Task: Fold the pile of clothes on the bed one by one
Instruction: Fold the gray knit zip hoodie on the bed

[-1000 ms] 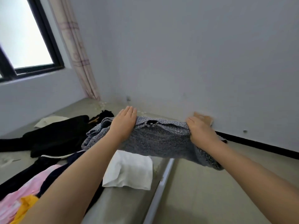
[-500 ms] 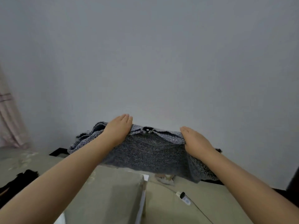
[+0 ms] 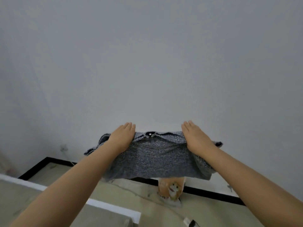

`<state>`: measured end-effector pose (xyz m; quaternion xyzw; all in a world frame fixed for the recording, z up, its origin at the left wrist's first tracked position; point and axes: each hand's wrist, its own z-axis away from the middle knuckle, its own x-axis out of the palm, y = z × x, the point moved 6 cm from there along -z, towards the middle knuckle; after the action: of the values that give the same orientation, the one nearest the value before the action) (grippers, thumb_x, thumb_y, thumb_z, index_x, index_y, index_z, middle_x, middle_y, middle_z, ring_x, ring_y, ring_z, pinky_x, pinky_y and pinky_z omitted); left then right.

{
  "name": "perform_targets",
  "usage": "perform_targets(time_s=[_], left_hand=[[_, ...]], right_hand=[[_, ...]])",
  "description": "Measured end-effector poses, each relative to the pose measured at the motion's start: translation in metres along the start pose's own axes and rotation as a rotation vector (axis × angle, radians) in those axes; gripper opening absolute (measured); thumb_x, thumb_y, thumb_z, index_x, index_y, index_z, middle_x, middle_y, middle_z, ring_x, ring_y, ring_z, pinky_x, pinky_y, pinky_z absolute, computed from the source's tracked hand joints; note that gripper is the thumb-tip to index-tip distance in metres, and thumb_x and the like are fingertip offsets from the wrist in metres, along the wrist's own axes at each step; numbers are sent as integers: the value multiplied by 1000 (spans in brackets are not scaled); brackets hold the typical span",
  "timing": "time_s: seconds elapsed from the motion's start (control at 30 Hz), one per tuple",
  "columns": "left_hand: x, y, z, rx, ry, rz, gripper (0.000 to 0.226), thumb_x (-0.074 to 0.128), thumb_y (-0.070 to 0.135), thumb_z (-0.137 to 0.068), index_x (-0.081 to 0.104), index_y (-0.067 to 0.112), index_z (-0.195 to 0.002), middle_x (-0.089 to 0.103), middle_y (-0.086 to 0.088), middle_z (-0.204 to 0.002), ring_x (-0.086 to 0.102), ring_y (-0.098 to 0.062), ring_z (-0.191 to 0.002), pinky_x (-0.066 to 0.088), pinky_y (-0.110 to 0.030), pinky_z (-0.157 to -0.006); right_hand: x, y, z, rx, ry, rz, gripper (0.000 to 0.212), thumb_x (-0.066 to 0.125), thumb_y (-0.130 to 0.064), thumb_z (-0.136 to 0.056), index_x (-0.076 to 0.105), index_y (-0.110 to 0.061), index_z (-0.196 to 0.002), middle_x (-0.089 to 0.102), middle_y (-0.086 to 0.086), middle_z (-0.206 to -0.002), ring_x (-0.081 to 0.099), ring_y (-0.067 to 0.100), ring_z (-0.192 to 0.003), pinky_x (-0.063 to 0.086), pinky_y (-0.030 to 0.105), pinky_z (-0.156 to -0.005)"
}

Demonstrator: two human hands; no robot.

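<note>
A grey knit garment (image 3: 157, 159) hangs in the air before a pale wall (image 3: 147, 54), its top edge draped over both hands. The left hand (image 3: 122, 136) and right hand (image 3: 196, 138) lie well apart with straight fingers on top; thumbs are hidden, so any pinch cannot be told. Below, an orange printed bag (image 3: 170, 188) stands on the floor (image 3: 147, 210) against the wall.

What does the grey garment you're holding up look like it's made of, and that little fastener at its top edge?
Grey garment: apparently a knit, likely wool or acrylic; flecked, loopy matte texture, drapes softly. Fastener: seems a dark button or snap with a small glint; too small to tell.
</note>
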<state>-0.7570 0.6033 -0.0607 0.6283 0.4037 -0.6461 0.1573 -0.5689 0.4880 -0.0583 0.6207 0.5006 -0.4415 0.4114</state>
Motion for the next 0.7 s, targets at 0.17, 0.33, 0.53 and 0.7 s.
perform_targets(time_s=[0.17,0.33,0.53,0.7], left_hand=[[46,-55,-79,-115,-45,-4,66,34,-6,-92,-6,0,-144,-3,-17,-154,0,-26,-142,5,-33,-115],[98,-149,-135,-288,-109,-16,61,30,-3,-95,-8,-1,-143,-5,-17,-153,-2,-27,-142,2,-33,-115],[155,-276,-184,-455,-219,-9,66,35,-5,-93,-8,-1,-143,-5,-18,-153,-2,-27,-142,3,-34,-116],[188,-371,-194,-609,-295,-14,60,31,0,-95,-5,0,-144,-1,-18,-153,1,-27,-142,3,-35,-116]], right_hand=[[51,1,-128,-166,10,-45,71,30,15,-84,-4,0,-144,-7,19,-153,-6,28,-142,-5,31,-113],[101,-47,-268,-333,-23,-77,73,28,16,-84,-12,0,-143,-15,19,-152,-13,29,-141,-8,32,-113],[154,-139,-416,-518,-121,-15,72,29,13,-86,-13,0,-143,-16,19,-152,-14,30,-141,-11,36,-113],[180,-223,-515,-701,-130,-43,69,26,12,-86,-13,0,-142,-15,20,-152,-13,30,-141,-11,34,-113]])
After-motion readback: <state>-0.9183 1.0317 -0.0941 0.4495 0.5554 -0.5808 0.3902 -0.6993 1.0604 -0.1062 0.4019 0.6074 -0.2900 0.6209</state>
